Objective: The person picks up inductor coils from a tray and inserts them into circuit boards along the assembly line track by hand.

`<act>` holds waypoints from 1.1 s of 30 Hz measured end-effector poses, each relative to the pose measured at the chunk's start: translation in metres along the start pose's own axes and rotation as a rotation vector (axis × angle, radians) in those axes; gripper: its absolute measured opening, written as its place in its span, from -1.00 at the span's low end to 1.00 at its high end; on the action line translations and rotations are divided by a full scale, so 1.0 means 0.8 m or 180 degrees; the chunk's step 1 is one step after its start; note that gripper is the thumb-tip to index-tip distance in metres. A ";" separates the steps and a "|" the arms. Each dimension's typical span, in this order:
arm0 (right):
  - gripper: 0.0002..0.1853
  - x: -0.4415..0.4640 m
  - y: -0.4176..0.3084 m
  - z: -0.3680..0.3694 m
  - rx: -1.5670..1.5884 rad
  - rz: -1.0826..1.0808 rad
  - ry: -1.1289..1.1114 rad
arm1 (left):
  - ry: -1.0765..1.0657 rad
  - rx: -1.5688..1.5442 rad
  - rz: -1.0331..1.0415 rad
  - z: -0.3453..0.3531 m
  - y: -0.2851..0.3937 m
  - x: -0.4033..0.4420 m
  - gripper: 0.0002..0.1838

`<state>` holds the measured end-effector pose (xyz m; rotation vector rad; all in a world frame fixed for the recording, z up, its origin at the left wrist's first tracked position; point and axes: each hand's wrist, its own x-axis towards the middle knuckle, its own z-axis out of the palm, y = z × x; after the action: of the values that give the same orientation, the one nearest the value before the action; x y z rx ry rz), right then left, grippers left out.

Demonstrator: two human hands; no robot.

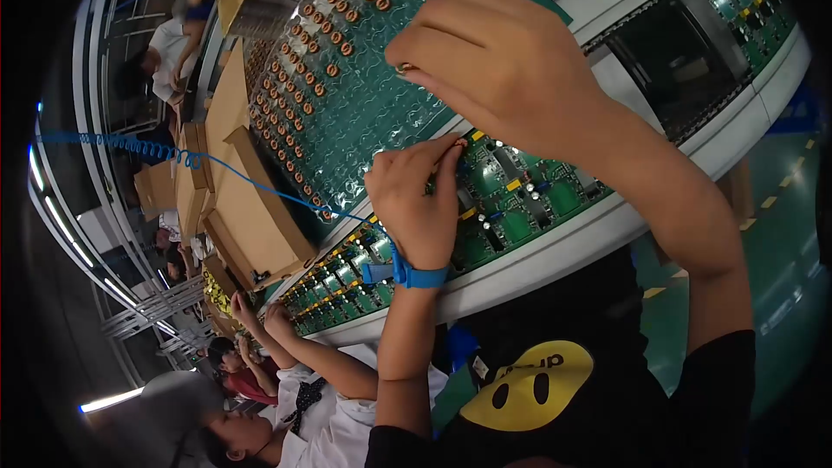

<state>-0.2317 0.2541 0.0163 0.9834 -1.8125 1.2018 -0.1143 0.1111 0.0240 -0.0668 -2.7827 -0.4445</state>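
My left hand (416,199), with a blue wrist strap (425,277), is at the edge of a green circuit board (516,217). Its thumb and forefinger are pinched around a small copper-coloured coil (461,144), mostly covered by the fingers. Above a clear plastic tray (373,87), my right hand (511,61) is closed at the fingertips on a small coil (405,68), of which only a bit shows. Many copper ring coils (299,69) stand in rows in the tray's far part; the part nearest my hands shows bare pockets.
A conveyor rail (555,247) carries several boards in a line. Left of the tray lies an open cardboard box (251,199). A coiled blue cord (260,182) runs to my strap. Beside me a co-worker in white (329,416) reaches toward the boards; other people sit beyond.
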 end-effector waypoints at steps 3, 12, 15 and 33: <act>-0.82 0.000 -0.004 0.001 -0.0029 0.0066 -0.0051 | 0.0029 0.0060 -0.0003 0.000 0.005 0.001 -0.87; -0.86 0.000 -0.010 0.004 -0.0128 0.0103 0.0171 | 0.0107 0.0247 0.0155 0.002 0.001 -0.001 -0.85; -0.86 0.000 -0.009 0.004 -0.0094 0.0140 0.0164 | 0.0083 0.0304 0.0278 0.001 0.001 0.001 -0.85; -0.83 -0.007 -0.010 0.011 -0.0543 -0.0051 0.0348 | -0.0197 0.0754 0.0704 -0.007 0.006 0.016 -0.87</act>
<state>-0.2239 0.2445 0.0115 0.8186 -1.7844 1.0512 -0.1239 0.1142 0.0348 -0.3341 -2.8234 -0.0582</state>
